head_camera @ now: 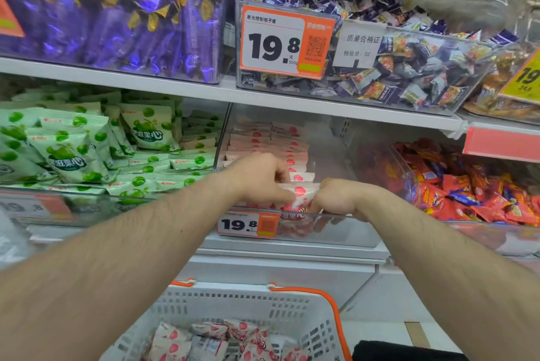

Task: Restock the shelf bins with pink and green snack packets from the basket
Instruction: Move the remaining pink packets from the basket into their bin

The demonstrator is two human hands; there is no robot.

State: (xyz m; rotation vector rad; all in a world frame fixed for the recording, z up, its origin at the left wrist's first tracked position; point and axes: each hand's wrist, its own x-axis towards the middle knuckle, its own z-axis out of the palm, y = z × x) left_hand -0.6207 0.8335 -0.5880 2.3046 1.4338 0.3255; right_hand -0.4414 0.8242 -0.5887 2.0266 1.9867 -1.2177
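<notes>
White store shelving (pixel 181 88) carries clear bins in two rows. On the upper shelf stand a bin of purple-wrapped sweets (pixel 117 18) and a bin of mixed small packets (pixel 380 68) with a 19.8 price card (pixel 283 42). Below, the clear bin of pink packets (pixel 330 229) sits right at the fingers (pixel 287 195), the green packet bin (pixel 87 150) to their left, the red snack bin (pixel 467 185) to their right.
</notes>
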